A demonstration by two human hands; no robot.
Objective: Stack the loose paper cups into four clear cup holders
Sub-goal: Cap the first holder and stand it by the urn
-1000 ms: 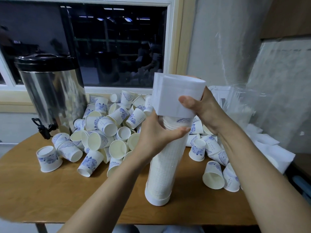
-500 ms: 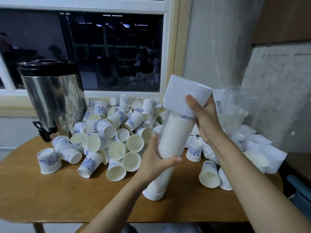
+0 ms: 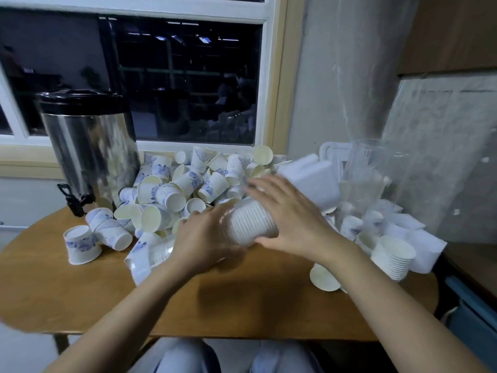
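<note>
Both hands grasp one filled clear cup holder (image 3: 252, 223) above the middle of the table (image 3: 242, 305). The left hand (image 3: 204, 238) wraps round its lower part with fingers curled over it, though motion blur softens them. The right hand (image 3: 290, 219) clasps the upper part, fingers spread across the top and thumb hooked beneath on the near side. The holder lies steeply tilted, nearly flat. Its white cap (image 3: 312, 181) points toward the far right corner and its other end drops toward the near left, close to the wood; whether it touches I cannot tell. Ribbed rims of nested cups show through the plastic between the hands. Loose paper cups (image 3: 183, 184) pile along the far edge, with a few strays toward the left edge. A metal urn (image 3: 88, 146) stands at the far left corner. Empty clear holders (image 3: 363, 179) stand at the far right, and a short stack of cups (image 3: 392, 259) sits by the right edge
</note>
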